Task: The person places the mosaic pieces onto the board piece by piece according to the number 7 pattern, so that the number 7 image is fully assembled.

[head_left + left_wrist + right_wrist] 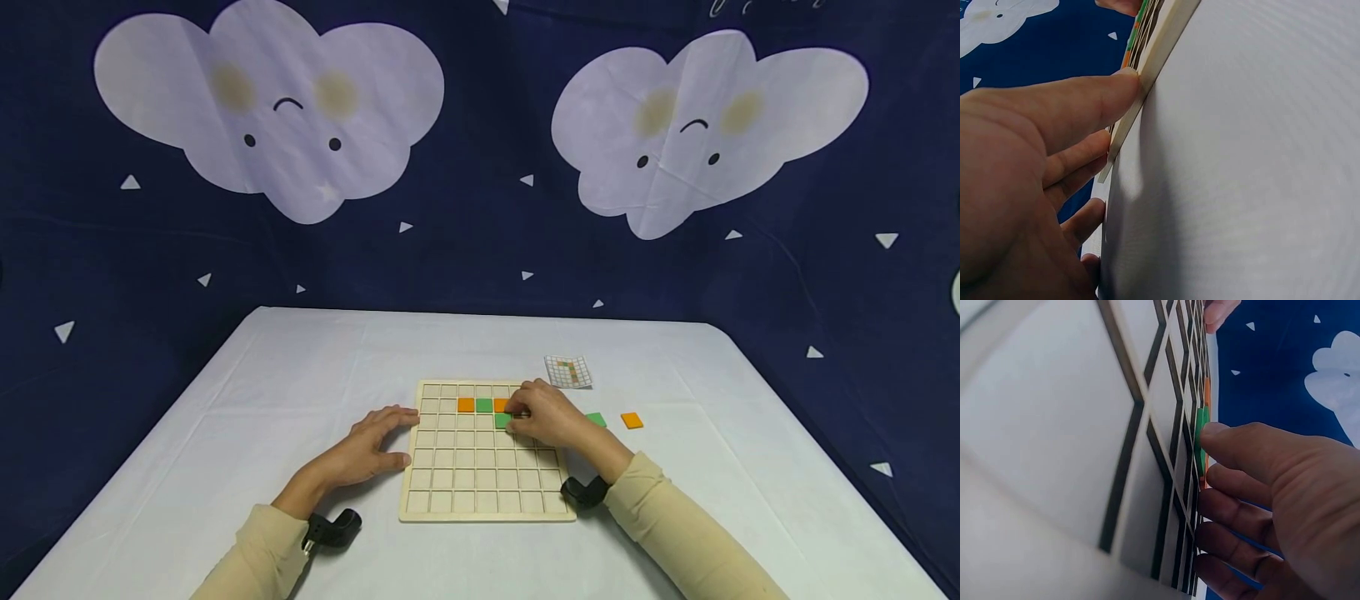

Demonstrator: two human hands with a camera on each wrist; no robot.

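The green tile [502, 421] lies on the board [480, 492], second row, under the pinching right hand [546, 414]. If tilted (one edge on a rib), it may jam. The left hand [375, 446], fingers spread, braces the board's edge; released, the board may slide on the tabletop [225, 433].

Head view: from above and behind the hands, facing forward and down over the white table [262, 400] toward the dark cloud backdrop [480, 250], whole grid board [487, 450] at lower centre, fairly far. Left wrist view: very near, skimming the cloth along the board's edge [1154, 59], left hand [1029, 181] filling lower left. Right wrist view: very near, grazing the board's cells [1141, 425], right hand [1272, 506] at lower right. Shared across all three: board and backdrop.
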